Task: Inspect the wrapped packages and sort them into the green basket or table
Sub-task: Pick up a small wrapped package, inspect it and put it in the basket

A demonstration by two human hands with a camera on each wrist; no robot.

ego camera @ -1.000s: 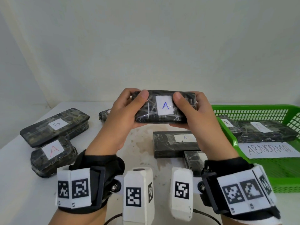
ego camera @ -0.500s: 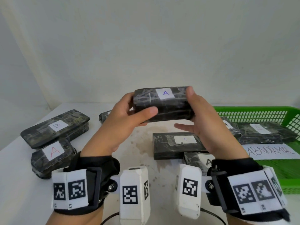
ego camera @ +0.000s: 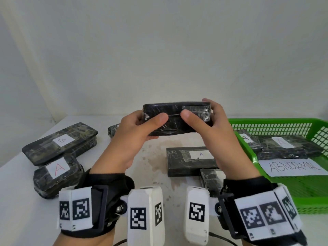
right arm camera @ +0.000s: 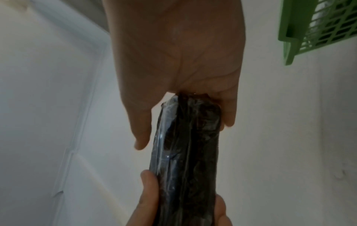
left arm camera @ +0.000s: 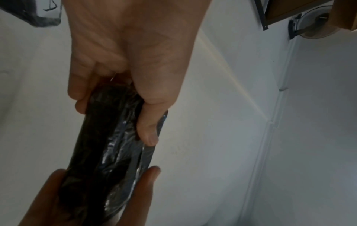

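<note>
I hold a black wrapped package (ego camera: 177, 119) up over the table with both hands, long side level. My left hand (ego camera: 150, 119) grips its left end and my right hand (ego camera: 197, 110) its right end, thumbs on the near face and fingers behind. No label shows on the face towards me. The left wrist view shows the package (left arm camera: 108, 145) end-on, pinched by my left hand (left arm camera: 114, 120). In the right wrist view my right hand (right arm camera: 185, 133) holds the package (right arm camera: 189, 145). The green basket (ego camera: 266, 121) stands at the right.
On the left of the white table (ego camera: 21, 201) lie a package marked B (ego camera: 60, 142) and one marked A (ego camera: 56, 171). Another A package (ego camera: 191, 160) lies under my hands, beside a partly hidden one (ego camera: 211, 178). The basket holds two packages (ego camera: 287, 146) and an "ABNORMAL" sign (ego camera: 292, 167).
The package has been rolled away from me: its A label went from the near face to the top and then out of sight. My right hand shifted its hold on the right end.
</note>
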